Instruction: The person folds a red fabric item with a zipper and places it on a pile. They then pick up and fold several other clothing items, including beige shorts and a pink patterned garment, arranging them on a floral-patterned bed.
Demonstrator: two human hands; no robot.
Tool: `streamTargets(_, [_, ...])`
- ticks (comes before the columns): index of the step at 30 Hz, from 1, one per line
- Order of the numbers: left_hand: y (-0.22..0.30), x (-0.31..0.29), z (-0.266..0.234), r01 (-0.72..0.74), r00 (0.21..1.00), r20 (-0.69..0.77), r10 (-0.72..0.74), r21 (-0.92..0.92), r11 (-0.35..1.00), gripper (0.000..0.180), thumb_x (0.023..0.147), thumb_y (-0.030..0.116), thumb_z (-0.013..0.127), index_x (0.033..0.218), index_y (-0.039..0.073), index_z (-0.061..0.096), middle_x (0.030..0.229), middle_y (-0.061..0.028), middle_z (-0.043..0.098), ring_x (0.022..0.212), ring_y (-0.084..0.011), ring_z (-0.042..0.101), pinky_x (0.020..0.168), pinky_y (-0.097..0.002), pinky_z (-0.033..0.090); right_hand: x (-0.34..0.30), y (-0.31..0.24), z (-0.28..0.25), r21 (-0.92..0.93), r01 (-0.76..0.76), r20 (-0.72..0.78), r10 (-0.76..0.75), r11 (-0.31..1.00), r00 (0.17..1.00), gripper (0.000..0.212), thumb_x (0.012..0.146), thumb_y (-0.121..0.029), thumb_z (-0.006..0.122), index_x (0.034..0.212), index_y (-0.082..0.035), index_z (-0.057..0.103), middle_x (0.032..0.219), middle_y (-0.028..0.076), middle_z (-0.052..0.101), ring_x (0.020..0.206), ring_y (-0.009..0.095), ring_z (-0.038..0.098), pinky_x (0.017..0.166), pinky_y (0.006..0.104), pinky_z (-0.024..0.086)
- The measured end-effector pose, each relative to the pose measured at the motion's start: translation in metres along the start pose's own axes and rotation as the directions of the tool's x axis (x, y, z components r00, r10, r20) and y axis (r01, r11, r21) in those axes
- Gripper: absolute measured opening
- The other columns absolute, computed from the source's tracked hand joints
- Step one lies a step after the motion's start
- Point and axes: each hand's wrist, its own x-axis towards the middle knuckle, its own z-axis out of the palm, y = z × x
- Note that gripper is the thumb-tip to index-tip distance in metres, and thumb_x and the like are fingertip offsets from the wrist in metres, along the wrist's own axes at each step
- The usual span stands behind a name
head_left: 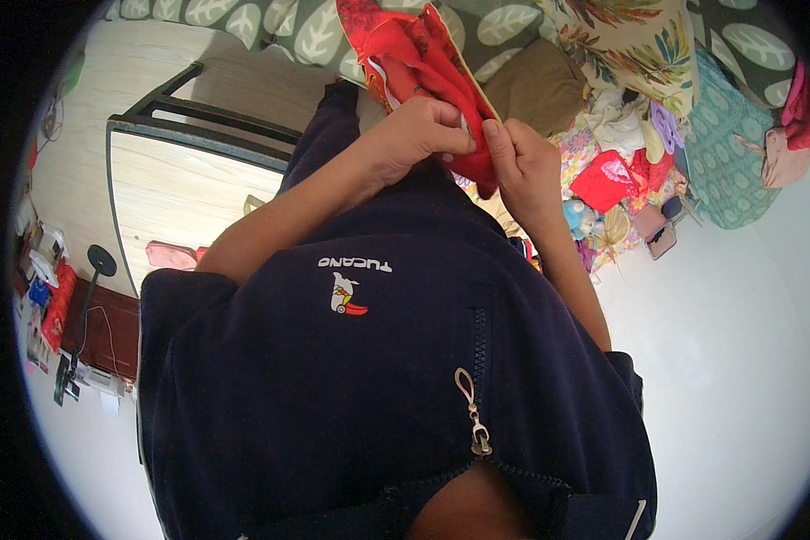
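A red cloth piece (432, 76) with a patterned outer side and a thin pale edge hangs in front of me, at the top of the view. My left hand (420, 137) is closed on its lower left part, thumb and forefinger pinched together. On the lower right edge my right hand (524, 169) grips the same cloth, its thumb lying on top and the other fingers mostly hidden behind. The two hands are close together but apart. Folds hide the inside of the cloth, and I cannot tell what kind of article it is.
A leaf-patterned grey bedspread (504, 22) lies ahead, with a brown cushion (540, 85) on it. Clothes and a red packet (603, 180) are heaped at the right, beside a pink compact case (657, 236). A black-framed table (175, 193) stands at the left, carrying a pink pouch (171, 256).
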Motion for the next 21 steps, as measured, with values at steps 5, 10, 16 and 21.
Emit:
streamTargets(5, [-0.007,0.004,-0.003,-0.026,1.000,-0.008,0.027,0.030,0.999,0.015,0.066,0.015,0.064,0.065,0.000,0.061,0.059,-0.0009,0.054,0.056,-0.0064,0.047,0.052,-0.0214,0.035,-0.001,-0.001,-0.002,0.106,-0.037,0.010,0.036,0.994,0.999,0.032,0.085,-0.023,0.052,0.065,0.001,0.046,0.058,0.018,0.045,0.051,0.031,0.046,0.049,0.0360,0.036])
streamTargets(10, [0.011,-0.005,-0.004,0.034,0.999,0.023,-0.037,0.088,0.995,0.012,0.067,0.013,0.064,0.066,0.002,0.061,0.063,0.0008,0.056,0.058,-0.0053,0.048,0.054,-0.0197,0.036,-0.004,-0.001,-0.005,0.094,-0.023,0.013,0.022,0.995,1.000,0.032,0.085,-0.022,0.052,0.065,0.002,0.046,0.058,0.018,0.045,0.051,0.030,0.046,0.049,0.0358,0.036])
streamTargets(16, [0.002,-0.004,-0.006,0.007,0.998,0.067,-0.008,0.018,1.000,0.010,0.068,0.012,0.064,0.067,0.002,0.060,0.064,0.0016,0.056,0.059,-0.0053,0.049,0.056,-0.0196,0.037,-0.010,-0.004,-0.007,0.087,-0.065,0.038,0.062,0.994,0.997,0.030,0.086,-0.022,0.051,0.067,0.002,0.048,0.059,0.019,0.046,0.052,0.030,0.047,0.050,0.0344,0.037])
streamTargets(21, [-0.007,0.001,-0.004,-0.040,0.997,0.065,0.040,-0.003,0.999,0.013,0.069,0.012,0.065,0.071,0.000,0.063,0.066,-0.0018,0.059,0.062,-0.0065,0.052,0.058,-0.0207,0.040,-0.014,0.002,-0.008,0.210,-0.174,0.085,0.160,0.962,0.984,0.031,0.088,-0.024,0.049,0.071,0.002,0.051,0.058,0.013,0.048,0.053,0.018,0.047,0.051,0.0310,0.038])
